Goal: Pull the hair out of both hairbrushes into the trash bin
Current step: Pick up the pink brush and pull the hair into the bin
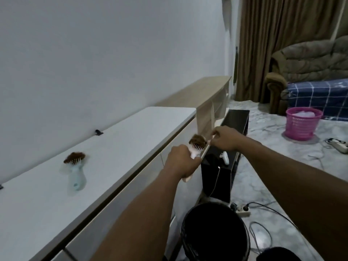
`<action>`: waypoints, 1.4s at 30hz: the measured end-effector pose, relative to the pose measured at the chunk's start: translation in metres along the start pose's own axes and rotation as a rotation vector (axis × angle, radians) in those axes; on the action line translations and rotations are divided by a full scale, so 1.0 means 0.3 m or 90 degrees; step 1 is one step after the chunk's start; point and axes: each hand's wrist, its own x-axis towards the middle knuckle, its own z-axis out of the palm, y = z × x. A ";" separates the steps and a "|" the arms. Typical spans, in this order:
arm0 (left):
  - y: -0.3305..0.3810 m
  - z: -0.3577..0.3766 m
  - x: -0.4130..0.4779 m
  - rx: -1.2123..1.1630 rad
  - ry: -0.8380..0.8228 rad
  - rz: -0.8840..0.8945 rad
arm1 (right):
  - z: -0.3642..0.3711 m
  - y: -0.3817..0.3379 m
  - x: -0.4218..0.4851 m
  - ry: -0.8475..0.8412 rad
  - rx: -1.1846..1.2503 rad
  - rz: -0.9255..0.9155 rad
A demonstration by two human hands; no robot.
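Observation:
My left hand (pixel 181 162) grips the handle of a pale pink hairbrush (pixel 194 147), held up beside the cabinet edge with a clump of brown hair (pixel 198 140) on its bristles. My right hand (pixel 225 138) is just right of the brush head, its fingertips pinched together at the edge of the hair. A light blue hairbrush (pixel 75 173) lies on the white cabinet top (pixel 116 147), with brown hair on its bristles too. The black trash bin (pixel 215 230) stands on the floor below my arms.
A black stand (pixel 227 147) with a white game controller on it is beside the cabinet. A pink basket (pixel 301 125), a sofa with a blue checked cloth, a power strip (pixel 243 212) and loose cables are on the marble floor.

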 end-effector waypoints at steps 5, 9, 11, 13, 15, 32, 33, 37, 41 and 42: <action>-0.115 0.256 -0.006 -0.018 -0.085 -0.027 | 0.238 0.215 0.036 -0.052 0.041 0.083; -0.252 0.471 -0.044 -0.042 -0.143 -0.072 | 0.501 0.386 0.030 -0.116 0.092 0.164; -0.320 0.576 -0.068 -0.054 -0.181 -0.097 | 0.622 0.463 0.014 -0.133 0.148 0.206; -0.389 0.680 -0.090 -0.059 -0.210 -0.120 | 0.741 0.544 -0.002 -0.143 0.221 0.239; -0.459 0.783 -0.104 -0.069 -0.232 -0.131 | 0.851 0.619 -0.014 -0.138 0.277 0.258; -0.800 1.212 -0.092 -0.224 -0.434 -0.214 | 1.327 0.908 0.109 -0.096 0.487 0.506; -0.801 1.216 -0.076 -0.243 -0.456 -0.216 | 1.327 0.917 0.123 -0.086 0.493 0.514; -0.812 1.240 -0.042 -0.321 -0.546 -0.285 | 1.329 0.942 0.146 -0.079 0.518 0.547; -0.821 1.297 -0.045 -0.359 -0.571 -0.360 | 1.359 0.951 0.158 -0.078 0.432 0.515; -0.820 1.314 -0.048 -0.358 -0.565 -0.371 | 1.362 0.951 0.166 -0.072 0.425 0.512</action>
